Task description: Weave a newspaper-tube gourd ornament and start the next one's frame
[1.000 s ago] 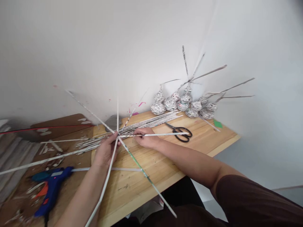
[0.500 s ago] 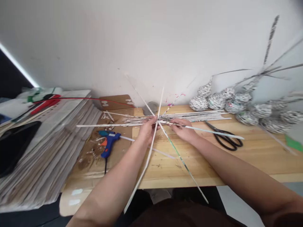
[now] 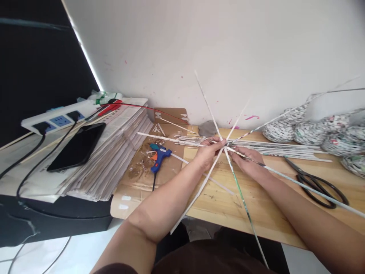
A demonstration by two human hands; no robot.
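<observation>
Several thin rolled-paper sticks cross at one centre and fan out like a star point(image 3: 241, 192). My left hand point(image 3: 211, 151) pinches the crossing from the left, thumb on top. On the right side, my right hand point(image 3: 246, 158) has its fingers closed round a stick close to the centre. One stick, partly green, points down toward my lap; a pale blue one runs out over my right forearm. Behind and beneath the hands lies a bundle of loose paper sticks point(image 3: 285, 147) on the wooden table point(image 3: 228, 205).
A blue glue gun point(image 3: 160, 158) lies on cardboard point(image 3: 137, 182) at the left, beside stacked newspapers point(image 3: 114, 156) with a phone point(image 3: 78, 146) and a power strip point(image 3: 61, 118). Black scissors point(image 3: 316, 184) are at the right. Woven paper shapes point(image 3: 302, 127) stand by the wall.
The camera view has turned left, so everything appears further right and more of the phone and power strip shows. Both hands keep their hold at the crossing.
</observation>
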